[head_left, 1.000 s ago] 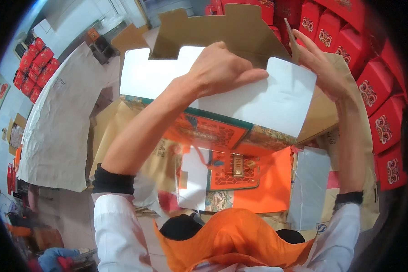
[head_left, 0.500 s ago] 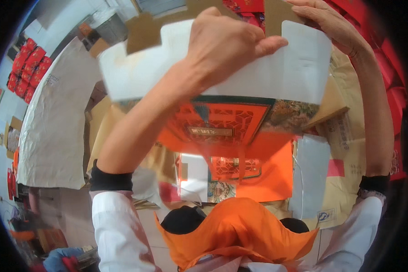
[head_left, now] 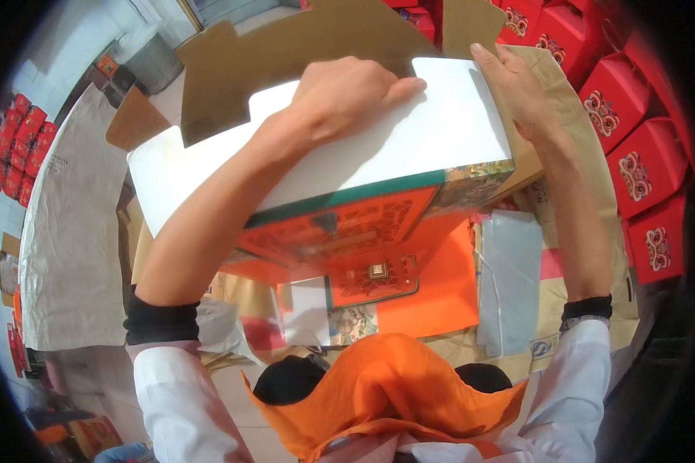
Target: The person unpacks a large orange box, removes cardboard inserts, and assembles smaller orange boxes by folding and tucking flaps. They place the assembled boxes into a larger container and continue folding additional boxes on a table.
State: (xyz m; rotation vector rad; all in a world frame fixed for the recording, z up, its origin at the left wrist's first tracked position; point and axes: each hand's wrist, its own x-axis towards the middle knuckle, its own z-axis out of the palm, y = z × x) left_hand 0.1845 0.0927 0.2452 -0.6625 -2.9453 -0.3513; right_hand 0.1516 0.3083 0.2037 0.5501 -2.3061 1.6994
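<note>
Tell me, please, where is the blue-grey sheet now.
The blue-grey sheet lies right of centre in the head view, between the flat orange card and the person's right forearm.

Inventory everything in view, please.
Folded cardboard carton: 1, white-orange-green, upper centre
Notched cardboard flaps: several, brown, beyond carton
Flat printed panel: 1, orange, below carton
Translucent plastic sheet: 1, grey, beside panel
Kraft paper: count unclear, brown, around panel
Crinkled sheet: 1, silvery, left
Cuboid boxes: several, red, right
Stacked packages: several, red, far left
Cylindrical container: 1, grey, upper left
Cloth apron: 1, orange, lower centre
Left hand: 1, bare, on carton
Right hand: 1, bare, at carton's right
</note>
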